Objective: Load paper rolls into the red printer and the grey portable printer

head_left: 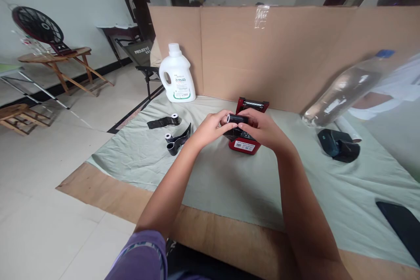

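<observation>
Between my two hands is a small black ribbon roll (239,119) with a white core showing at its left end. My left hand (214,127) has its fingers closed at the roll's left side, and my right hand (264,127) grips it from the right. A strip of black film hangs below the roll near my left fingers. Just under and behind my hands stands a red label printer (244,146) with its lid raised and a white label on its front. My hands cover much of its inside.
Left on the cloth (138,153) lie a partly unrolled black ribbon roll (174,118) and more black ribbon (179,141). A white detergent jug (179,76) stands behind. To the right are a black device (337,144), a large plastic bottle (349,87) and a dark phone (398,223). Cardboard (278,57) walls the back.
</observation>
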The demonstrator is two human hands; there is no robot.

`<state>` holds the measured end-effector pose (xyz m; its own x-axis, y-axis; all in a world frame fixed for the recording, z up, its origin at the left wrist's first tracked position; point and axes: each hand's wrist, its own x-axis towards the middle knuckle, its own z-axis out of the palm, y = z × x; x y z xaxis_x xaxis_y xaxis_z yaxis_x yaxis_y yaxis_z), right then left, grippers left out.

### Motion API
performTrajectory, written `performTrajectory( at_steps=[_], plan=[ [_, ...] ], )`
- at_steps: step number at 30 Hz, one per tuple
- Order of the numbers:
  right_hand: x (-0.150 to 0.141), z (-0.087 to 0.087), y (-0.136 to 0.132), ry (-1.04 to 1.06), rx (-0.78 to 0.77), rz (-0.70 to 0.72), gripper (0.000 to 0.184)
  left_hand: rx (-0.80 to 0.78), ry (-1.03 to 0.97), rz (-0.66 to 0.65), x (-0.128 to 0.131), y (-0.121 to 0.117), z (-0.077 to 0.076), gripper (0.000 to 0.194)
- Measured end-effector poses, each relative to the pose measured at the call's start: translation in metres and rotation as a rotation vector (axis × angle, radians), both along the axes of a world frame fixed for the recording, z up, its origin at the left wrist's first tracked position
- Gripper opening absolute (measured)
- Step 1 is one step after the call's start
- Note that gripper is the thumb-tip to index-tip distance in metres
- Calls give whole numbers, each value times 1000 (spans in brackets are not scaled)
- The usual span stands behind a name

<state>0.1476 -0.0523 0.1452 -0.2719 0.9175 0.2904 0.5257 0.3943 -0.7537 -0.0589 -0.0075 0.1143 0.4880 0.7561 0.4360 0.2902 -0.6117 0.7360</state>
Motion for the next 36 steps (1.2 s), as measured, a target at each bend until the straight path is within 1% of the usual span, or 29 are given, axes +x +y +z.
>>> performTrajectory(
  at_steps=[2,4,6,8,10,12,16,20,25,27,30,33,36],
  plan=[
    [1,0,1,-16,29,6,21,14,54,7,0,1,0,24],
    [1,-1,3,-28,67,21,22,54,87,29,2,3,-2,28],
    [1,-2,4,-39,112,44,23,73,63,44,4,4,-4,34],
    [0,-4,6,-54,168,54,22,47,2,39,6,5,-6,39],
    [-2,-7,7,-64,220,44,21,21,-42,25,7,6,-8,40],
    [-2,-10,8,-60,239,39,20,34,-52,26,7,7,-10,40],
    [-1,-15,12,-19,201,55,20,26,-74,47,7,8,-13,40],
    [2,-17,16,-9,183,73,20,-66,-131,16,7,10,-16,40],
    [6,-18,19,15,84,65,25,-152,-169,-7,13,16,-24,41],
    [9,-19,20,40,47,39,32,-183,-222,16,18,21,-29,42],
    [14,-20,22,45,66,-42,41,-203,-299,83,25,27,-35,46],
    [19,-20,23,19,98,-89,42,-210,-339,117,30,30,-38,51],
    [20,-19,22,0,68,-128,39,-229,-357,102,31,29,-37,52]
  ],
)
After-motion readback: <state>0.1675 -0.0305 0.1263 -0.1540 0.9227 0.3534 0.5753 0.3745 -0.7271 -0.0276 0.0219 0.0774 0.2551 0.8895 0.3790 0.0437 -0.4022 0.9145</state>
